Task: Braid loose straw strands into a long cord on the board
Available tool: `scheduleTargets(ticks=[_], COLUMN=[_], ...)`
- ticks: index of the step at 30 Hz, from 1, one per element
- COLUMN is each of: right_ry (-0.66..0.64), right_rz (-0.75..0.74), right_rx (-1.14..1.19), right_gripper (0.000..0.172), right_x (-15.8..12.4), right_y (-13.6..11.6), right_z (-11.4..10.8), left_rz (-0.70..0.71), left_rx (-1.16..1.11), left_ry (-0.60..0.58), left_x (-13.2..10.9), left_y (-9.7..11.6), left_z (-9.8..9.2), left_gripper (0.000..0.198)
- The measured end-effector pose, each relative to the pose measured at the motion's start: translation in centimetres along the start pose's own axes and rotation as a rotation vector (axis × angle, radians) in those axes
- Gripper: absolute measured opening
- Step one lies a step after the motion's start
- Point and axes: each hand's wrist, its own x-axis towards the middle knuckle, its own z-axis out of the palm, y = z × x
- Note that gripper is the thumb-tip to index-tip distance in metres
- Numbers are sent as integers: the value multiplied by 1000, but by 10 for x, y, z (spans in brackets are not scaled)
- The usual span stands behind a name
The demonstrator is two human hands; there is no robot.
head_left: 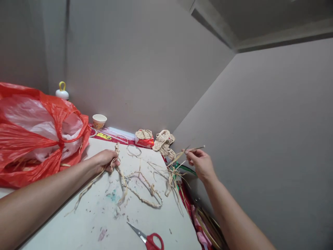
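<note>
My left hand (108,161) is closed around a braided straw piece (117,148), whose upper end sticks out above the fingers. Loose straw ends trail from it down to the board. From there a braided straw cord (149,203) runs in a loop across the white board. Over the board's right edge, my right hand (201,163) pinches a pale straw strand (179,155) between thumb and fingers. A thin stick-like end pokes out past the fingertips; whether it is the same strand I cannot tell. Below lies a tangle of loose straw (171,182).
Red-handled scissors (147,238) lie at the board's (78,227) front. A red plastic bag (33,139) fills the left side. Along the back stand a paper cup (99,122), woven straw slippers (163,140) and a red box (144,141). Grey walls (273,132) close in behind and right.
</note>
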Motion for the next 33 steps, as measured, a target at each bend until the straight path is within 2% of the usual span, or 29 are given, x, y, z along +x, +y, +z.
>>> scheduleTargets(ticks=[8, 15, 20, 28, 30, 33], right_ry=[48, -51, 55, 182, 184, 108], right_rz=[-91, -67, -173, -269, -262, -217], right_rx=[158, 19, -8, -17, -54, -136], right_gripper=[38, 32, 30, 26, 27, 22], right_x=[-3, -1, 9, 4, 6, 11], right_y=[-17, -7, -3, -17, -18, -16], right_z=[-4, 4, 6, -3, -6, -8], left_rz=[19, 21, 13, 3, -2, -8], left_rx=[23, 17, 12, 32, 32, 33], left_ry=[-1, -11, -18, 4, 0, -3], left_x=[1, 4, -1, -1, -1, -2], left_y=[-1, -2, 2, 6, 6, 7], left_z=[-2, -3, 0, 2, 2, 3], left_gripper=[9, 9, 12, 12, 12, 12])
